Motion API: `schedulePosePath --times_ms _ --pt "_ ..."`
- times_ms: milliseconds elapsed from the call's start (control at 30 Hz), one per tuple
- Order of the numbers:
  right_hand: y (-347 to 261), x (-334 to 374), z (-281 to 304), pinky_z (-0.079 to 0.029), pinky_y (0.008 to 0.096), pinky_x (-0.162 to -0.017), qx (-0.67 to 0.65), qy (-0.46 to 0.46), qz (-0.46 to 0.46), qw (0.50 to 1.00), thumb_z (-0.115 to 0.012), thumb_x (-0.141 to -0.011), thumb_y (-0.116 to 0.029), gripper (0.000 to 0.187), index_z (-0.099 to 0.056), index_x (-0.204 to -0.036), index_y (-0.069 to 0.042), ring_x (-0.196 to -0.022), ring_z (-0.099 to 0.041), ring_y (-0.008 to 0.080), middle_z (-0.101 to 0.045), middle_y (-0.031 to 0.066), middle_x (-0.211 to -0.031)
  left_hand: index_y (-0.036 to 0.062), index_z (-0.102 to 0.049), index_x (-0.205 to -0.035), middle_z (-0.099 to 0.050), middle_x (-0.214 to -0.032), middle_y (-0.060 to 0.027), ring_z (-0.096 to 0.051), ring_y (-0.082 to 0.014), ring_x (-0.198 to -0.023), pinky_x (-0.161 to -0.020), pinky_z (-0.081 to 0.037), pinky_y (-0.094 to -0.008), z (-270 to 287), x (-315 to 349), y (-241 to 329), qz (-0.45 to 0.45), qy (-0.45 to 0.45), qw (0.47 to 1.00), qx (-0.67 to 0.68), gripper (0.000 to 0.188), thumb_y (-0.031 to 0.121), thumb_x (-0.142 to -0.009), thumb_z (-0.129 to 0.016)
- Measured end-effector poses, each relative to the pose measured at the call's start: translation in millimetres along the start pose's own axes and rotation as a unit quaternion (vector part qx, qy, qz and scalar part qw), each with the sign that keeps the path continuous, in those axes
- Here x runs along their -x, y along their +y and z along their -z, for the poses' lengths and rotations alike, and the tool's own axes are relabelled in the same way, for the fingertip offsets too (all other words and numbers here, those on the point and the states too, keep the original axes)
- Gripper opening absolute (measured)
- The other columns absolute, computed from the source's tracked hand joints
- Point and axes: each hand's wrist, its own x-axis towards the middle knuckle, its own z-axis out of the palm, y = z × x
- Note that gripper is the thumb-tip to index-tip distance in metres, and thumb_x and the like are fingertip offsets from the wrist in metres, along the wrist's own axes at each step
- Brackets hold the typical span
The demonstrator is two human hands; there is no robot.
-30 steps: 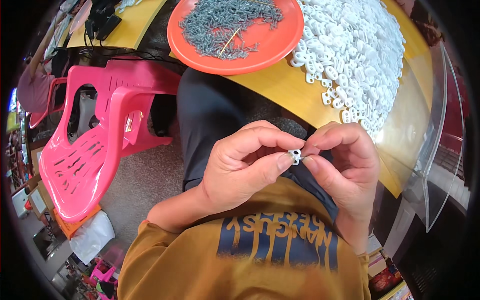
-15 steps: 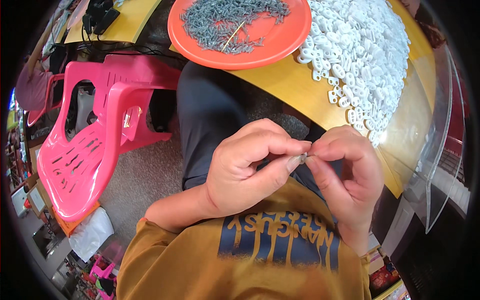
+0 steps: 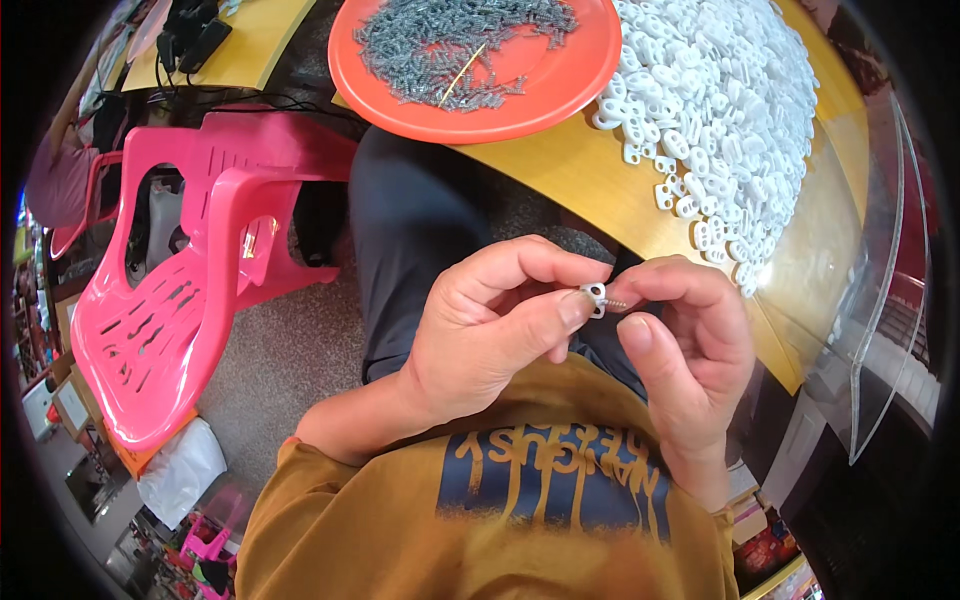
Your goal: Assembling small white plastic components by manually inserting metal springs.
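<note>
My left hand [image 3: 500,325] pinches a small white plastic cord-lock piece [image 3: 597,298] with holes between thumb and index finger. Out of its right side sticks a small metal coil spring [image 3: 616,303], whose free end comes up to the index finger of my right hand. That right hand [image 3: 690,340] has its thumb spread away from the index finger, with nothing pinched between them. Both hands are above my lap. Beyond them, a red round tray [image 3: 560,95] holds a heap of grey springs [image 3: 420,60], and a big pile of white pieces [image 3: 720,110] lies on the yellow table.
The yellow table [image 3: 590,185] has its near edge just beyond my hands. A thin yellowish stick [image 3: 463,73] lies on the springs. At left stands a pink plastic chair [image 3: 200,250]. Clear plastic sheets [image 3: 880,290] rise at right. Another person [image 3: 62,180] sits far left.
My right thumb and index finger have parted and drawn back slightly. The white piece and its spring now show, while my left hand keeps its pinch.
</note>
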Motion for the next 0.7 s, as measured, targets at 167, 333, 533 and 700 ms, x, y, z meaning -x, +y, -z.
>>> schedulePosePath --times_ms 167,333,533,700 --pt "-3 6 1 -0.045 0.0234 -0.067 0.007 0.015 -0.068 0.998 -0.062 -0.077 0.001 0.019 -0.056 -0.095 0.003 -0.073 -0.056 0.0131 -0.059 0.0073 -0.081 -0.0014 -0.057 -0.1 -0.055 -0.086 -0.0025 -0.05 -0.0052 -0.065 -0.056 -0.041 -0.0172 0 -1 -1 0.001 -0.002 1.0 -0.021 0.017 0.0 -0.083 -0.054" --pt "3 7 -2 -0.045 0.0229 -0.059 0.021 0.027 -0.081 0.996 -0.061 -0.078 -0.002 0.008 -0.059 -0.085 0.0 -0.066 -0.056 0.0132 -0.057 0.0071 -0.077 -0.0021 -0.058 -0.099 -0.052 -0.087 -0.0049 -0.05 -0.0065 -0.064 -0.055 -0.041 -0.0173 2 0 -5 -0.016 0.005 0.998 -0.055 0.018 -0.004 -0.082 -0.052" --pt "8 7 -1 -0.042 0.0271 -0.056 0.056 0.008 -0.108 0.993 -0.059 -0.079 -0.004 0.005 -0.055 -0.081 -0.001 -0.061 -0.053 0.0176 -0.056 0.007 -0.072 -0.0027 -0.057 -0.098 -0.051 -0.087 -0.0061 -0.05 -0.0072 -0.062 -0.054 -0.042 -0.0177 4 2 -14 -0.025 0.012 0.998 -0.063 0.018 -0.005 -0.081 -0.052" --pt "18 13 1 -0.042 0.0263 -0.056 0.028 0.017 -0.117 0.993 -0.058 -0.08 -0.005 0.005 -0.055 -0.081 -0.001 -0.062 -0.054 0.0173 -0.055 0.0072 -0.072 -0.0024 -0.057 -0.098 -0.052 -0.086 -0.0055 -0.05 -0.0073 -0.062 -0.055 -0.042 -0.0178 4 1 -23 0.007 0.035 0.999 -0.04 0.017 -0.004 -0.082 -0.052"
